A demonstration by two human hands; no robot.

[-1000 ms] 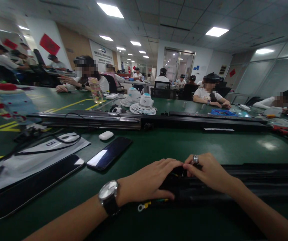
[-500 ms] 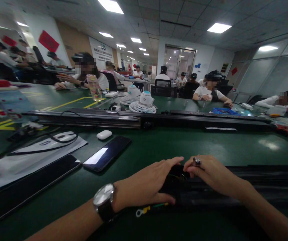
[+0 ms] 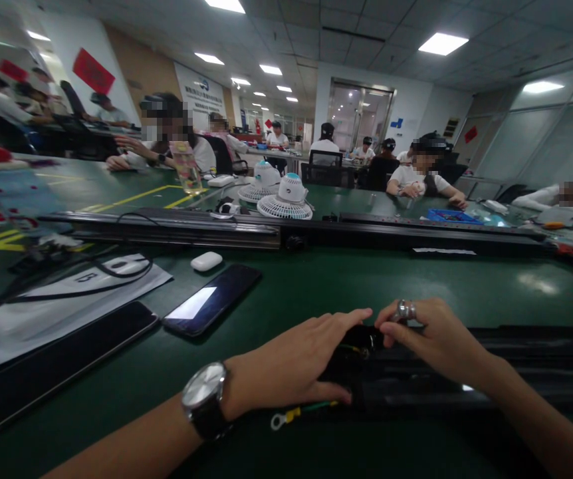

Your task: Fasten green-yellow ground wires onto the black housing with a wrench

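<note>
A long black rail (image 3: 431,379) lies across the table in front of me, its left end between my hands. My left hand (image 3: 301,359) spans that end, thumb on the near side and fingers on the far side. From beneath the thumb comes a green-yellow wire with a ring terminal (image 3: 278,421). My right hand (image 3: 421,332) is bent over the rail's end with thumb and fingertips pinched together. What sits in that pinch is too small and dark to make out. Another bit of yellow-green wire (image 3: 353,348) shows in the dark gap between the hands.
Left of me lie a phone (image 3: 211,301), a white earbud case (image 3: 207,261), a long dark flat panel (image 3: 67,366) and a white bag (image 3: 92,293). Another long rail (image 3: 181,229) crosses the table ahead, with white fans (image 3: 286,199) behind it. Several people sit around.
My right wrist has turned slightly, and its pinched fingertips have shifted a little right and up. My left hand stays on the rail's end. The camera view has shifted slightly.
</note>
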